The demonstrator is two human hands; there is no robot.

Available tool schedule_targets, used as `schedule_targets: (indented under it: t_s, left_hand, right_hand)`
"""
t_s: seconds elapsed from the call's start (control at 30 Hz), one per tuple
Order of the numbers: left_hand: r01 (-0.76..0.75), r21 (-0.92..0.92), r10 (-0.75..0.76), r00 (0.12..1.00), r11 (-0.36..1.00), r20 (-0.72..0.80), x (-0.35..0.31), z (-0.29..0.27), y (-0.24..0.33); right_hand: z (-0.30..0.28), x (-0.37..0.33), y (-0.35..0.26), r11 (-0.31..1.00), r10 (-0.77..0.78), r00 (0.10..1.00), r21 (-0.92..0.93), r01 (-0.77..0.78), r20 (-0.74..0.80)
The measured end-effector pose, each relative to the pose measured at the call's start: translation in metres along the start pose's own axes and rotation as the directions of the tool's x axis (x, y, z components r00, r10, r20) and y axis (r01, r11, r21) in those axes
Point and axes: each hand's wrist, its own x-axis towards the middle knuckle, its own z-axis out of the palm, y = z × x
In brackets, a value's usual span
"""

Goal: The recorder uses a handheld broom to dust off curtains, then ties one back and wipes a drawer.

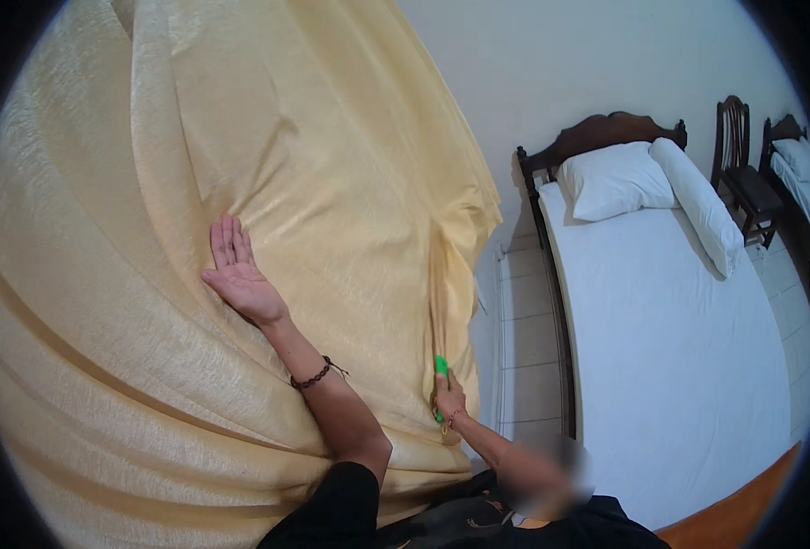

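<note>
A wide pale-gold curtain (350,284) hangs in folds across the left and middle of the view. My left hand (245,279) is raised in front of it, palm showing and fingers stretched out, with nothing in it. Creases run through the cloth just above its fingertips; I cannot tell whether the back of the hand presses on it. Lower and to the right, my right hand (450,397) is closed around the green handle of a stick broom (439,302). The broom's thin brown sticks point upward along the curtain's right part, where the cloth is bunched.
Right of the curtain stands a bed with a dark wooden headboard (606,133), a white sheet (675,366), a pillow (617,181) and a bolster (697,206). Beyond are a dark chair (743,174) and a second bed (796,165). Tiled floor (528,339) runs between curtain and bed.
</note>
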Motion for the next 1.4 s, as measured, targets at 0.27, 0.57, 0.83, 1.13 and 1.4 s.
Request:
schedule_targets:
  t_s: [0.27, 0.57, 0.83, 1.13, 1.4]
  left_hand:
    - [-0.007, 0.047, 0.007, 1.0, 0.999, -0.006, -0.001, -0.008, 0.007]
    - [-0.002, 0.061, 0.003, 1.0, 0.998, -0.019, 0.001, -0.019, 0.018]
    - [-0.007, -0.025, 0.007, 1.0, 1.0, 0.008, 0.0, 0.005, 0.002]
    - [0.024, -0.084, -0.024, 1.0, 0.996, 0.004, -0.005, 0.007, 0.006]
    - [0.106, -0.225, -0.094, 0.994, 0.968, 0.062, -0.008, 0.02, 0.009]
  right_hand:
    - [0.013, -0.043, -0.081, 0.891, -0.448, 0.886, -0.144, 0.431, -0.12]
    - [0.013, -0.034, -0.019, 0.988, -0.152, 0.97, -0.057, 0.143, -0.191]
    - [-0.018, -0.001, 0.035, 0.966, 0.251, 0.956, 0.103, -0.237, -0.153]
    - [0.01, -0.028, -0.188, 0.501, -0.865, 0.488, -0.168, 0.849, -0.115]
    - [-0.018, 0.079, -0.177, 0.734, -0.664, 0.747, -0.214, 0.644, -0.027]
